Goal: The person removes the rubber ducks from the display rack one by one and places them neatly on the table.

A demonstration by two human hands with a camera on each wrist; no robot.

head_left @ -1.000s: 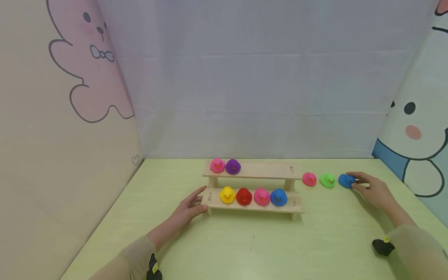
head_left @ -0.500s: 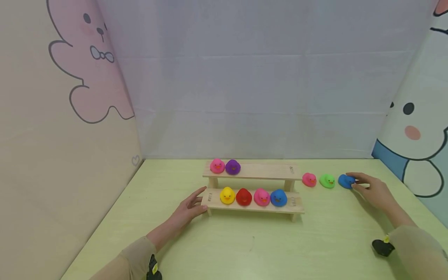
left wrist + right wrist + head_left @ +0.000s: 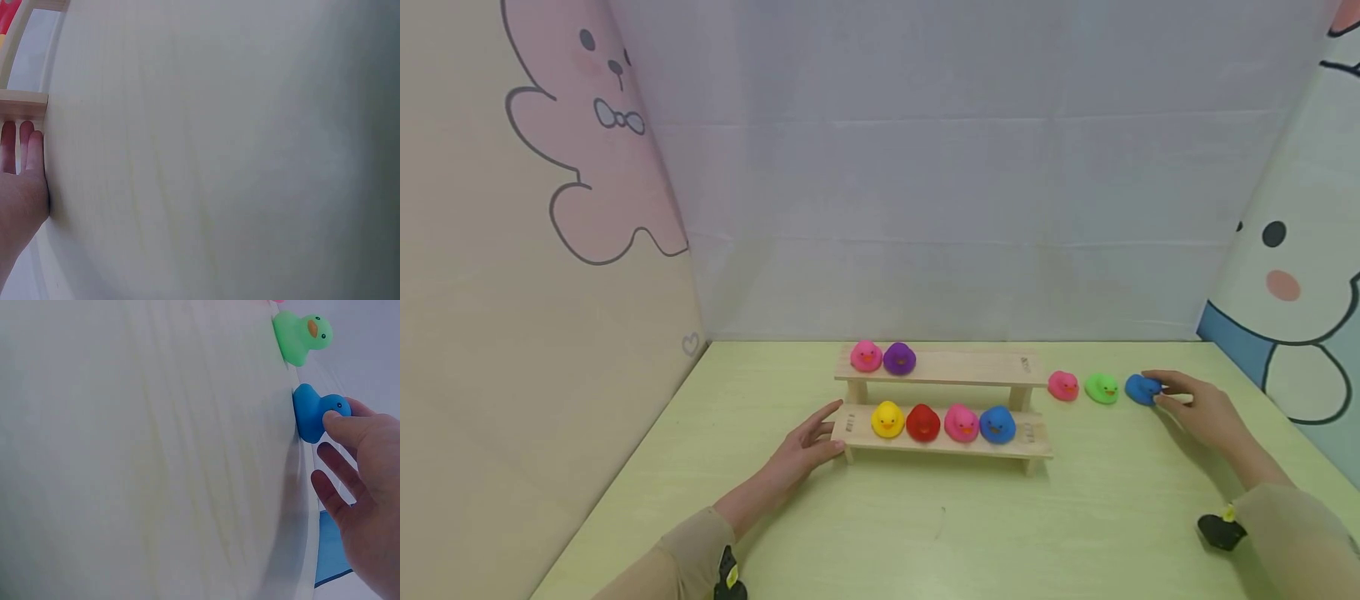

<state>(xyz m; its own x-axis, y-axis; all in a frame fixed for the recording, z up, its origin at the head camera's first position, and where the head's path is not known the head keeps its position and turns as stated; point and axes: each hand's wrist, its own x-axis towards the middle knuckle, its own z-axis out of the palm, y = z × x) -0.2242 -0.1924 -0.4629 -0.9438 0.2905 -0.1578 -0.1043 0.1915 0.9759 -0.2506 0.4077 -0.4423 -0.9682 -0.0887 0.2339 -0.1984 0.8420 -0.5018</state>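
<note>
A two-step wooden rack stands on the table. The upper step bears a pink rubber duck and a purple one. On the lower step sit a yellow duck, a red duck, a pink duck and a blue duck. My left hand touches the lower step's left end with fairly straight fingers, seen under the wood in the left wrist view. At the right, my right hand pinches another blue rubber duck between thumb and index finger; the duck rests on the table.
Between the rack and my right hand, a pink duck and a green duck stand in a row on the table. A pale curtain closes off the back, and cloths printed with cartoon animals hang at both sides.
</note>
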